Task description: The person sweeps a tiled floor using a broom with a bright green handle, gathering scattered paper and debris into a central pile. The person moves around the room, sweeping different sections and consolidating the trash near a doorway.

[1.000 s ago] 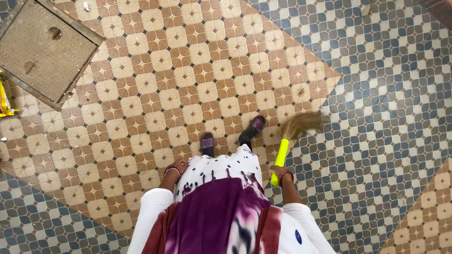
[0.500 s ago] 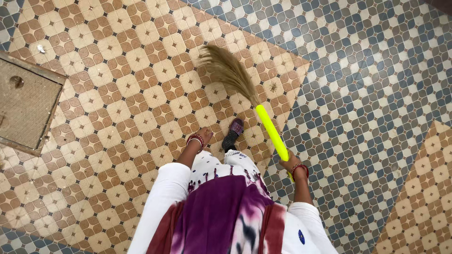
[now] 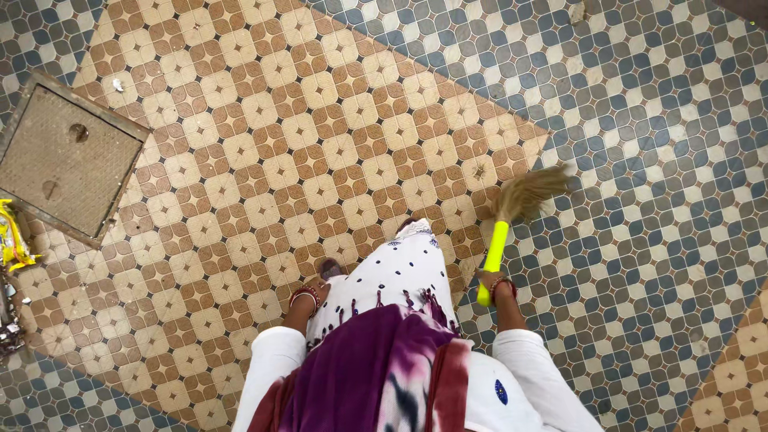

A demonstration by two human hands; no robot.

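Swung back from the upper middle of the frame half a second earlier, the grass broom (image 3: pixel 512 220) is now being carried low at the centre right, its straw head fanned out over the seam where the tan tiled floor (image 3: pixel 320 144) gives way to blue-grey tiles. The bright yellow handle is being gripped near its lower end by the right hand (image 3: pixel 494 282), whose fingers are being kept wrapped tight around the tube; a red bangle is being worn at that wrist. The left hand (image 3: pixel 308 294) is being held down beside the white spotted garment (image 3: pixel 400 276), just left of centre, and nothing is being held in it; how far its fingers are curled cannot be told.

By its look, the broom is being handled as a light thing: the plastic handle is judged stiff and smooth, perhaps slippery, while the bristles are soft and springy and would bend underfoot. The handle, not the straw, is judged the place for a firm hold.

At the far left, a square metal floor hatch (image 3: pixel 68 156) is being passed, with a yellow wrapper (image 3: pixel 12 236) lying at the frame's edge.
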